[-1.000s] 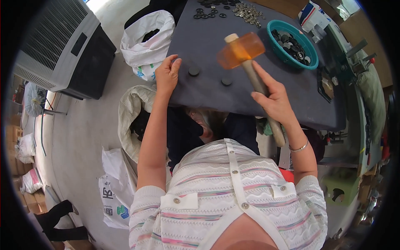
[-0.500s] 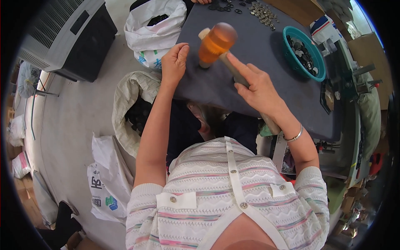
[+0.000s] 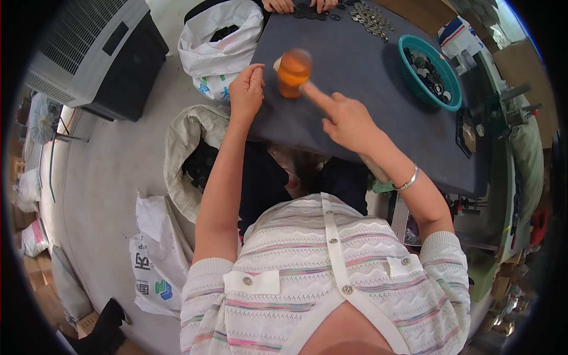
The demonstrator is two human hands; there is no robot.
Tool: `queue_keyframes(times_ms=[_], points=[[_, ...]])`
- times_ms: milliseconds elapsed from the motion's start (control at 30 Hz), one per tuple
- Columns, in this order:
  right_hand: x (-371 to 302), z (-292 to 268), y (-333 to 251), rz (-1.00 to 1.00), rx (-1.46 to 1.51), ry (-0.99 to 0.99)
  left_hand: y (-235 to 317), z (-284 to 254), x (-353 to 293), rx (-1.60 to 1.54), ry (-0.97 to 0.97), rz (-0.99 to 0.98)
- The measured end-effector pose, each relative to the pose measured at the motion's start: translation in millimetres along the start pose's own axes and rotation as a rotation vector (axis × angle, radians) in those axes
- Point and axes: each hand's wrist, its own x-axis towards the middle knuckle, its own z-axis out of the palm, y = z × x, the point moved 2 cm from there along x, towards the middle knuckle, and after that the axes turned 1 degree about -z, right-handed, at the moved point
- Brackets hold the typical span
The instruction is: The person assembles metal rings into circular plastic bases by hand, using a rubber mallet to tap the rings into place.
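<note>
My right hand (image 3: 353, 125) grips the handle of a mallet with a see-through orange head (image 3: 294, 72), index finger stretched along it. Motion blurs the head, low over the left part of the grey-covered table (image 3: 361, 77). I cannot tell whether it touches the table, and whatever lies under it is hidden. The handle's butt end (image 3: 376, 169) shows below my right wrist. At the table's left edge my left hand (image 3: 245, 93) is closed, thumb pressed to the fingers, a little left of the mallet head; anything inside it is hidden.
A teal basin (image 3: 408, 83) of dark and pale round pieces stands at the right. Small metallic pieces (image 3: 371, 21) and black rings (image 3: 309, 12) lie at the far edge, with another person's hands (image 3: 296, 5). Open sacks (image 3: 192, 44) stand left of the table.
The mallet head and my right hand have moved left. A dark piece seen under the head is now hidden. The other person's hands have come further into view over the black rings.
</note>
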Motion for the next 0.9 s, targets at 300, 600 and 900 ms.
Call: queue_keyframes(times_ms=[300, 600, 900], points=[[-39, -21, 52, 0.405, 0.807, 0.124, 24, 10, -8, 0.618, -0.232, 0.373], [-119, -36, 131, 0.642, 0.845, 0.213, 25, 8, 11, 0.709, -0.552, 0.164], [-148, -30, 170, 0.617, 0.981, 0.302, 33, 30, 17, 0.922, -0.698, 0.307]])
